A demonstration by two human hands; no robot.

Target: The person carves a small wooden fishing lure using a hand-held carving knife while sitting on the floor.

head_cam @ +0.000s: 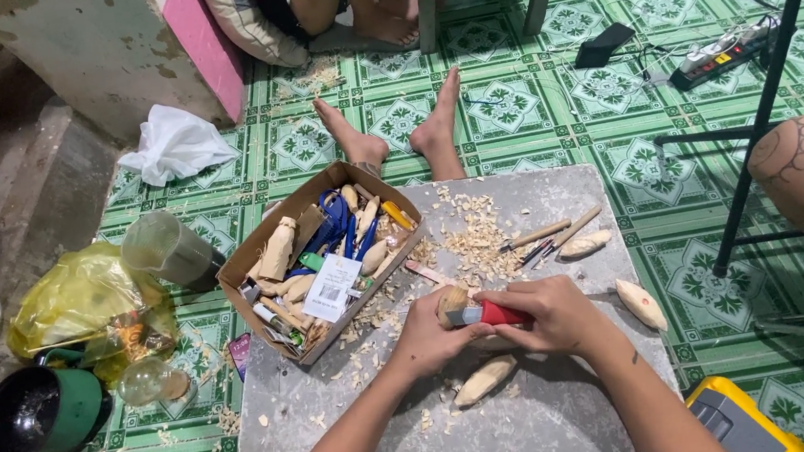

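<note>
My right hand (553, 315) grips a paintbrush with a red handle (499, 313) and pale bristles. My left hand (427, 337) is closed over a small piece of carved wood just under the bristles, mostly hidden by my fingers. Both hands meet above a low grey stone slab (558, 417) littered with wood shavings (477, 238). A carved oval wood piece (484, 380) lies just below my hands, another (641, 303) to the right, a third (585, 243) farther back beside wooden-handled carving tools (545, 235). My bare feet (398, 128) stretch past the slab.
An open cardboard box (322, 263) full of tools and wood pieces sits on the slab's left corner. On the tiled floor: plastic cup (164, 249), yellow bag (75, 297), green mug (42, 413), white cloth (173, 140), power strip (724, 52), black stand (757, 133), yellow case (735, 420). Another person's legs (361, 4) are at the top.
</note>
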